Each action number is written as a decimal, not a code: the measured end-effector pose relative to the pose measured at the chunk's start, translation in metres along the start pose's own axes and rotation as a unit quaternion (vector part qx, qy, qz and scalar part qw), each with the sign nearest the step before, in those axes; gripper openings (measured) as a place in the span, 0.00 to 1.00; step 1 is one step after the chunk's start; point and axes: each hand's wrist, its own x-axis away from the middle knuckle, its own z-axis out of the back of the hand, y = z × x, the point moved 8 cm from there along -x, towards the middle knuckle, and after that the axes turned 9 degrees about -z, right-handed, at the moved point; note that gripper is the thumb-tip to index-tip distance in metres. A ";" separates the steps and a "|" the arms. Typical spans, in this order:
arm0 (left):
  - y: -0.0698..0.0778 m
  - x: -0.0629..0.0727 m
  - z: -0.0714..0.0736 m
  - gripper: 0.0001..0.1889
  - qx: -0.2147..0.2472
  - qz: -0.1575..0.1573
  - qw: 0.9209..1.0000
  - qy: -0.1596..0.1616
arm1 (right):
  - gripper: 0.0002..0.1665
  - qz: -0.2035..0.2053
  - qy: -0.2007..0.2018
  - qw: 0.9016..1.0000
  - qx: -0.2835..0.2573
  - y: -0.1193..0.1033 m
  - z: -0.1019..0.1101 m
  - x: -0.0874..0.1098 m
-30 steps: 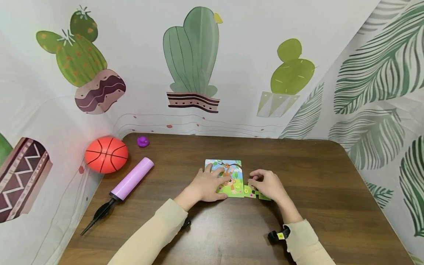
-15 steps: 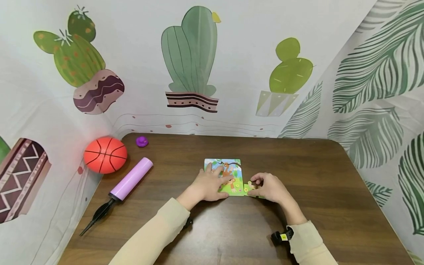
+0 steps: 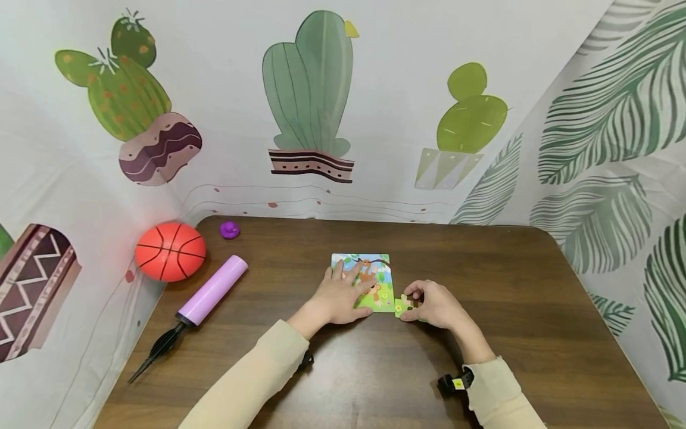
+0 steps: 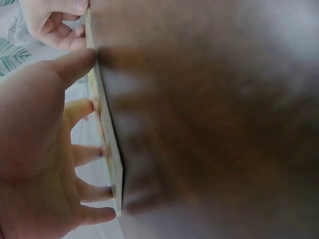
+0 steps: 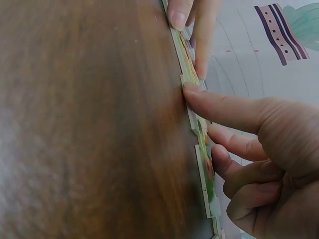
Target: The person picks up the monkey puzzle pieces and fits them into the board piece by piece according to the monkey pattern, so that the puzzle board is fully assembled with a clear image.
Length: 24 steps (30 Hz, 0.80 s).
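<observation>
A rectangular monkey picture puzzle (image 3: 383, 275) lies flat on the wooden table. My left hand (image 3: 339, 300) rests on it with spread fingers; in the left wrist view its fingertips touch the face and edge of the thin board (image 4: 112, 154). Beside the puzzle's lower right corner is a green puzzle piece (image 3: 399, 308). My right hand (image 3: 438, 305) pinches that piece between thumb and curled fingers, partly covering it. In the right wrist view the thumb (image 5: 214, 102) is on the piece's near edge, and another green piece (image 5: 203, 174) lies under the curled fingers.
At the table's left side are a red basketball (image 3: 170, 251), a purple rubber duck (image 3: 230, 230) and a pink hand pump (image 3: 213, 290) with a black nozzle. A printed cloth with cacti (image 3: 311, 89) hangs behind the table (image 3: 509, 286).
The puzzle under my left hand has shifted slightly away from me. My right thumb and fingers have moved apart around the green piece, and the hand now covers the pieces to its right more.
</observation>
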 end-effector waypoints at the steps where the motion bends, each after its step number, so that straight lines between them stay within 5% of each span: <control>1: -0.001 0.000 -0.001 0.41 0.006 0.000 1.000 -0.001 | 0.29 0.001 0.000 1.000 -0.003 0.000 0.000 0.000; 7: -0.012 0.009 0.003 0.46 0.037 -0.003 0.999 0.014 | 0.30 0.010 0.004 1.000 -0.018 0.000 -0.001 0.000; 15: -0.039 0.037 0.009 0.40 0.075 -0.038 0.996 0.016 | 0.30 0.023 0.000 0.999 -0.037 -0.002 0.000 0.002; 24: -0.059 0.048 0.004 0.36 0.054 -0.072 0.996 0.015 | 0.28 0.050 0.005 0.998 -0.027 -0.005 0.000 0.004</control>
